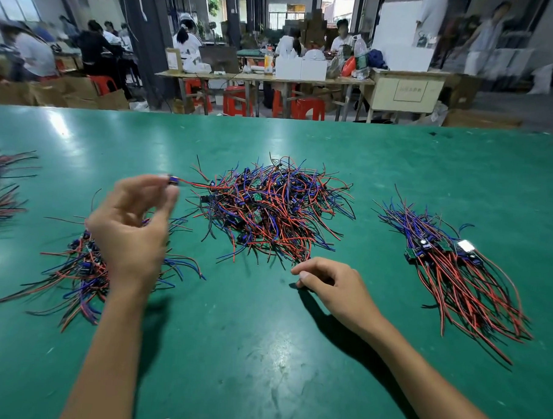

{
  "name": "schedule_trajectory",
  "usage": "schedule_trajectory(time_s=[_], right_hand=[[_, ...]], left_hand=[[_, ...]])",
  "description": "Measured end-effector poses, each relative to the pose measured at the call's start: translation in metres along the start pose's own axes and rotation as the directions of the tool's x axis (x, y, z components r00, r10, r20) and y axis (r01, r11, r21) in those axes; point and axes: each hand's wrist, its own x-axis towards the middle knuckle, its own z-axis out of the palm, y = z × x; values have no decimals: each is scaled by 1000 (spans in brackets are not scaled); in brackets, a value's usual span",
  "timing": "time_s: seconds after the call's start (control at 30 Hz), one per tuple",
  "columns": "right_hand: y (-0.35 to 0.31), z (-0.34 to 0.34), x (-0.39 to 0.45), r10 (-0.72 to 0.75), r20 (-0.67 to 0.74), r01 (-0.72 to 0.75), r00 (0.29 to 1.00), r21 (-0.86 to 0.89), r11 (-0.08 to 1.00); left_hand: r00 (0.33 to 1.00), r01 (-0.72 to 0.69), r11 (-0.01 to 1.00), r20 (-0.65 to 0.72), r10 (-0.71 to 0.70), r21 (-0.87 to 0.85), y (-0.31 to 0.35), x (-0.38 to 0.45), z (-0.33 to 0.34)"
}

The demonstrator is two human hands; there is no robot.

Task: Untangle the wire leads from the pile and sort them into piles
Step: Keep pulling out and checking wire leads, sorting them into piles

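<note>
A tangled pile (272, 209) of red, blue and black wire leads with small green boards lies mid-table. My left hand (132, 225) is raised left of it and pinches the small blue end of one wire lead (187, 182), whose red wire still runs into the tangle. Under that hand lies a sorted pile (82, 270) of leads. My right hand (332, 284) rests on the green table (231, 350) just below the tangle, fingers loosely curled, nothing visibly held. A neat sorted bundle (456, 274) lies to the right.
Two more bundles of leads (0, 191) lie at the table's far left edge. Beyond the table's far edge, people sit at wooden benches (265, 77) with red stools (238, 100) and cardboard boxes.
</note>
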Motion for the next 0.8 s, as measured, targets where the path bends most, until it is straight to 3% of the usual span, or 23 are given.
schedule_trajectory(time_s=[0.07, 0.17, 0.3, 0.37, 0.4, 0.47, 0.53, 0.57, 0.67, 0.8], right_hand=[[0, 0, 0, 5, -6, -5, 1000, -23, 1000], [1, 0, 0, 10, -1, -10, 1000, -36, 999], [0, 1, 1, -2, -2, 1, 1000, -50, 999], [1, 1, 1, -10, -3, 9, 1000, -56, 998], [1, 1, 1, -9, -5, 9, 1000, -57, 998], [2, 0, 1, -11, -7, 10, 1000, -63, 998], [2, 0, 0, -14, -7, 14, 1000, -71, 997], [3, 0, 0, -12, -7, 12, 1000, -72, 997], [3, -1, 0, -8, -10, 7, 1000, -71, 997], [1, 0, -1, -14, -5, 14, 1000, -67, 998]], left_hand=[[994, -32, 980, -101, 53, 199, -14, 6, -21], [987, 87, 814, -158, 6, 575, -41, 4, -42], [958, 286, 607, -230, -171, 741, -55, -8, -40], [958, 283, 515, -260, -119, 809, -46, -10, -30], [973, 215, 500, -226, -40, 839, -41, -9, -23], [996, -31, 545, -17, 83, 838, -33, -13, -6], [960, -235, 601, 281, 18, 764, -32, -25, 16], [922, -286, 565, 383, -60, 774, -34, -34, 26], [880, -302, 386, 410, -238, 872, -50, -52, 43], [893, -217, 432, 356, -274, 876, -49, -46, 36]])
